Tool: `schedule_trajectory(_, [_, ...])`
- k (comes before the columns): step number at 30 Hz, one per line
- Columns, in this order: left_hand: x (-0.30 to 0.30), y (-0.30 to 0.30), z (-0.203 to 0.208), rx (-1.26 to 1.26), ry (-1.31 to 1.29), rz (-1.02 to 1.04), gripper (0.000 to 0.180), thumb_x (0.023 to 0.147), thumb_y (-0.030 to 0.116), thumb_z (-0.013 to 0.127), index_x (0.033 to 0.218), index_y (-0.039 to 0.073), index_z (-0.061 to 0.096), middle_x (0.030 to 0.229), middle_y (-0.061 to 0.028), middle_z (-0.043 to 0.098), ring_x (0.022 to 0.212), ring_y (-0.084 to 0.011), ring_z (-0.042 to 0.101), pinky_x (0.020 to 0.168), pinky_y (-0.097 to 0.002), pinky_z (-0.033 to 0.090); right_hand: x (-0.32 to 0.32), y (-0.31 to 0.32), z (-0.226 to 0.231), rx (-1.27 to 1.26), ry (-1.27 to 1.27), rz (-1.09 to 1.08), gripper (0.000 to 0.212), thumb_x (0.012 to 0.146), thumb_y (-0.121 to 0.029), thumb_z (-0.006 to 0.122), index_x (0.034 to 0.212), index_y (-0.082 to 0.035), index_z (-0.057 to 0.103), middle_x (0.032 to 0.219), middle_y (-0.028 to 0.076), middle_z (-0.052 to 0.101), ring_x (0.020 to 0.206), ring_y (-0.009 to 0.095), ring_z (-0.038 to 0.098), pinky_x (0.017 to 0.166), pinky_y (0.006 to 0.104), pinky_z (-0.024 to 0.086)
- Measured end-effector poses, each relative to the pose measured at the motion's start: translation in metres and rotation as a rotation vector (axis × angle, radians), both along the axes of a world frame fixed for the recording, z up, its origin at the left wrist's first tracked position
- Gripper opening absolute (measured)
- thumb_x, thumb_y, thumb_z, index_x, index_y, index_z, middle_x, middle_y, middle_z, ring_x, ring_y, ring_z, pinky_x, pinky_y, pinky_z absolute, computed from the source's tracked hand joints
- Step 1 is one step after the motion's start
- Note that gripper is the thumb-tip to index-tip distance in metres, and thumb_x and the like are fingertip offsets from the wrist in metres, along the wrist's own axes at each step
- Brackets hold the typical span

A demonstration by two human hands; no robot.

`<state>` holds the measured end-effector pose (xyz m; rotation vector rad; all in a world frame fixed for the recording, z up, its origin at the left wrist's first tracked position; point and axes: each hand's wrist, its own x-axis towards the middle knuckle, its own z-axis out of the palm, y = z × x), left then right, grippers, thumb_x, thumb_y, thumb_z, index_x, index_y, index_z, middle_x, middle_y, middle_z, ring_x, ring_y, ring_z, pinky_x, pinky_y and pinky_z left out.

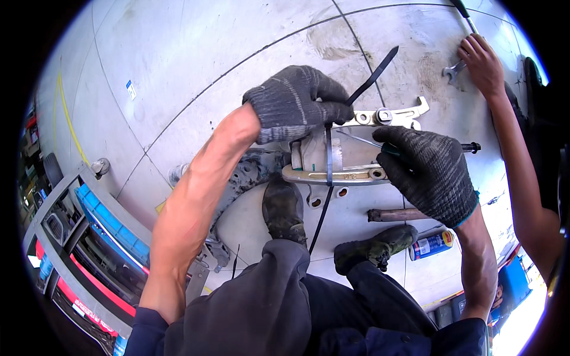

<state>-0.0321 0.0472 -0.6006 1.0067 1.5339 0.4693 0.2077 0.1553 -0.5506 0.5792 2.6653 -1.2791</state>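
Observation:
My left hand (300, 101), in a dark grey knit glove, is closed on a flat black strap (374, 74), whose tapered end sticks out up and to the right. The strap passes down around a metal puller-like tool (332, 174) with two long arms, set about a pale cylindrical piece (310, 153). My right hand (430, 169), gloved alike, grips a screwdriver (358, 138) with a dark green handle. Its thin shaft points left, towards the strap between the two arms. The fingers partly hide where the strap is held.
Another person's bare hand (482, 62) is by a wrench (454, 71) at upper right. A greasy metal part (243, 178) lies left of my boot (284, 207). A metal bar (395, 215) and a blue-yellow can (431, 245) lie right. A tool cart (56, 219) stands left.

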Motion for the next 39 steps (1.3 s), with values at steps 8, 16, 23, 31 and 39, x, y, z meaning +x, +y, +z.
schedule_trajectory(8, [-0.006, 0.01, -0.036, 0.073, 0.171, -0.06, 0.034, 0.09, 0.032, 0.07, 0.108, 0.003, 0.075, 0.097, -0.0177, 0.075, 0.085, -0.0279, 0.071, 0.083, -0.0374, 0.055, -0.014, 0.01, -0.023, 0.079, 0.063, 0.06, 0.023, 0.088, -0.009, 0.074, 0.111, -0.005, 0.073, 0.089, 0.014, 0.073, 0.075, 0.026, 0.072, 0.07, 0.0363, 0.059])
schedule_trajectory(16, [0.003, 0.012, -0.043, 0.033, 0.287, -0.106, 0.044, 0.096, 0.033, 0.063, 0.116, -0.005, 0.069, 0.106, -0.0249, 0.071, 0.097, -0.0367, 0.07, 0.089, -0.0423, 0.052, -0.024, 0.026, -0.037, -0.005, -0.023, 0.124, 0.023, 0.087, -0.006, 0.073, 0.109, -0.006, 0.074, 0.09, 0.014, 0.072, 0.077, 0.026, 0.072, 0.072, 0.0372, 0.059])
schedule_trajectory(23, [0.003, 0.008, -0.043, 0.099, 0.32, -0.184, 0.038, 0.096, 0.03, 0.059, 0.111, -0.002, 0.071, 0.104, -0.0258, 0.07, 0.095, -0.0397, 0.067, 0.088, -0.0451, 0.051, -0.019, 0.024, -0.042, -0.136, -0.107, 0.051, 0.027, 0.087, -0.005, 0.071, 0.114, -0.005, 0.073, 0.089, 0.015, 0.072, 0.076, 0.027, 0.072, 0.07, 0.0389, 0.059])
schedule_trajectory(31, [0.006, -0.014, -0.06, 0.406, 0.602, -0.3, 0.026, 0.088, 0.017, 0.061, 0.107, 0.005, 0.074, 0.103, -0.0181, 0.071, 0.096, -0.0357, 0.068, 0.087, -0.0433, 0.053, -0.018, 0.013, -0.024, -0.322, -0.185, -0.058, 0.029, 0.088, -0.004, 0.07, 0.116, -0.003, 0.072, 0.09, 0.018, 0.072, 0.074, 0.027, 0.072, 0.069, 0.0375, 0.058])
schedule_trajectory(39, [0.0, 0.012, -0.043, -0.212, 0.137, -0.077, 0.024, 0.09, 0.015, 0.06, 0.106, 0.003, 0.074, 0.098, -0.0189, 0.072, 0.091, -0.035, 0.07, 0.08, -0.0422, 0.055, -0.017, 0.011, -0.023, -0.068, -0.121, 0.146, 0.033, 0.09, -0.009, 0.067, 0.122, -0.004, 0.066, 0.088, 0.017, 0.071, 0.072, 0.029, 0.072, 0.067, 0.0398, 0.059])
